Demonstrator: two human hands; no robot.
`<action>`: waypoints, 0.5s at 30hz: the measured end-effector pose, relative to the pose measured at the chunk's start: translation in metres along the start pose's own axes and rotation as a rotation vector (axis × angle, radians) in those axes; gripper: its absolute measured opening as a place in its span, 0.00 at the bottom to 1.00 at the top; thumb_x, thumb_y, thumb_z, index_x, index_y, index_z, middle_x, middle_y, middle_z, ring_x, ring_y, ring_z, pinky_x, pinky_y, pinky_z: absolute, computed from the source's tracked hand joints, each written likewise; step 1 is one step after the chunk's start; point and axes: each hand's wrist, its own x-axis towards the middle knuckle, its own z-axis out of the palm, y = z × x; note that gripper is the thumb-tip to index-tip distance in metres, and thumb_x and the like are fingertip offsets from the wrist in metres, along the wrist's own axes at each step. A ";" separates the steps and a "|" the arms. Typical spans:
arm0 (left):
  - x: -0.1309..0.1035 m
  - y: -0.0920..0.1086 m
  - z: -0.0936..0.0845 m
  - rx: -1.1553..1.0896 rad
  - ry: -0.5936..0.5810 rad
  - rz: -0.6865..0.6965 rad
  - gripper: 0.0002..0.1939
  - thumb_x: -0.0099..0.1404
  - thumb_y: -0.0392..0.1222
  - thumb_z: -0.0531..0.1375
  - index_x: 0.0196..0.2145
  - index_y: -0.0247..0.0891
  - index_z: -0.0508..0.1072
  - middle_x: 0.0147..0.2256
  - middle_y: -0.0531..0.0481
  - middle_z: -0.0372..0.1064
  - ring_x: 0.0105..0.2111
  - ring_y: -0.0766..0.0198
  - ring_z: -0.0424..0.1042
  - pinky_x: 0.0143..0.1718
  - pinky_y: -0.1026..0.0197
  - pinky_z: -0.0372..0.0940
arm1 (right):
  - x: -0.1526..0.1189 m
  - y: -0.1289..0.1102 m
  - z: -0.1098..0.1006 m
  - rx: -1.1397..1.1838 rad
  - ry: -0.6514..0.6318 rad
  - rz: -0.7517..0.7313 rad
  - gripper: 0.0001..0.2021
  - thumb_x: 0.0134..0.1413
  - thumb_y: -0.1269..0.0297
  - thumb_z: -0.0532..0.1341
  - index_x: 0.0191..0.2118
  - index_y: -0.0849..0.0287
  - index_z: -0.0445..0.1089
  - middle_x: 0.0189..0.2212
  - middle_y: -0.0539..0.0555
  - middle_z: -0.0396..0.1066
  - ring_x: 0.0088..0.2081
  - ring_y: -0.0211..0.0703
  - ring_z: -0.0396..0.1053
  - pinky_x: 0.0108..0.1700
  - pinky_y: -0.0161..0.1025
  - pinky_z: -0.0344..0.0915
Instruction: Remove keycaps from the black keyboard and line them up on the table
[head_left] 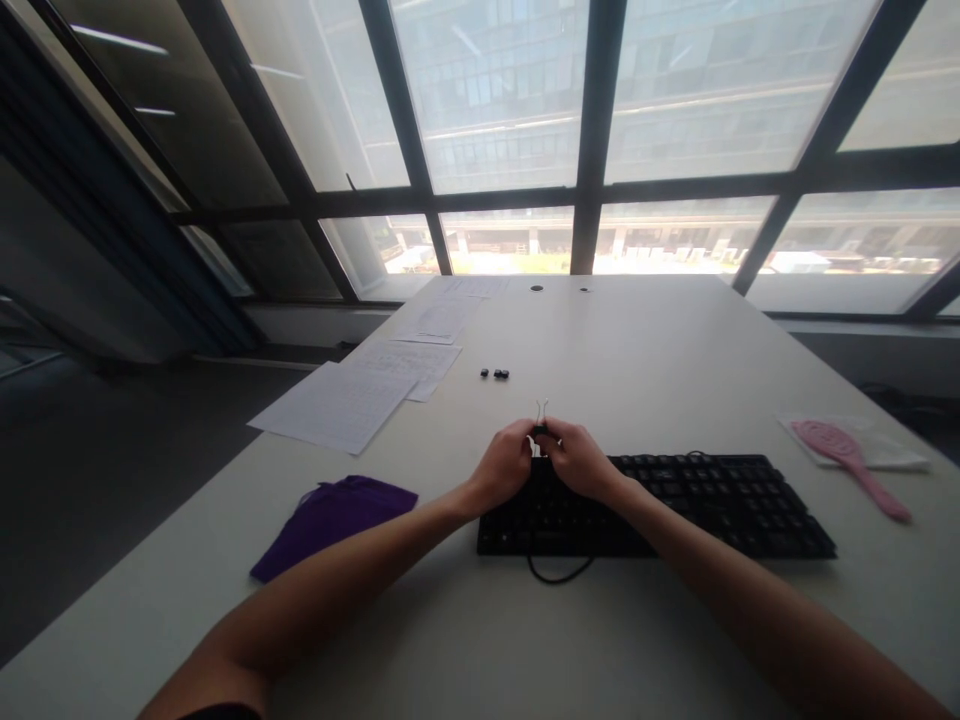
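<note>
My left hand (504,465) and my right hand (581,460) meet above the top left part of a black keyboard (720,500). The fingers of both are closed around a wire keycap puller (538,409), whose two thin prongs point up and away from me. A small dark piece sits between the fingertips; whether it is a keycap or part of the puller I cannot tell. Beyond the hands, a few loose black keycaps (501,374) lie on the white table (637,350). The keyboard's cable (559,580) loops out at its near edge.
Left of the keyboard lies a purple cloth pouch (337,520), near my left forearm. Several paper sheets (337,405) run along the table's left edge. At the right, a pink hairbrush (847,455) rests partly on a clear plastic bag (900,455). Windows stand behind the table.
</note>
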 end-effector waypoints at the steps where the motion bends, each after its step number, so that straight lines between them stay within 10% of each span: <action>1: -0.002 -0.001 0.001 -0.002 0.010 0.002 0.19 0.60 0.25 0.50 0.40 0.42 0.73 0.39 0.47 0.75 0.39 0.59 0.73 0.43 0.57 0.68 | -0.001 -0.001 0.000 -0.026 -0.009 -0.019 0.08 0.60 0.67 0.55 0.31 0.56 0.69 0.26 0.50 0.72 0.28 0.42 0.66 0.33 0.37 0.59; 7: -0.003 0.000 0.000 -0.031 -0.035 0.022 0.15 0.61 0.28 0.51 0.35 0.42 0.75 0.36 0.49 0.76 0.37 0.60 0.73 0.41 0.59 0.66 | -0.018 0.000 -0.004 -0.242 -0.078 -0.250 0.08 0.63 0.69 0.54 0.35 0.55 0.70 0.34 0.57 0.74 0.37 0.47 0.67 0.41 0.40 0.61; 15: -0.010 0.008 -0.005 0.096 -0.092 0.062 0.07 0.59 0.31 0.56 0.28 0.41 0.70 0.29 0.50 0.69 0.30 0.62 0.68 0.33 0.60 0.63 | -0.020 0.004 -0.005 -0.029 0.075 -0.021 0.08 0.62 0.66 0.56 0.31 0.57 0.67 0.27 0.51 0.72 0.29 0.42 0.67 0.34 0.37 0.60</action>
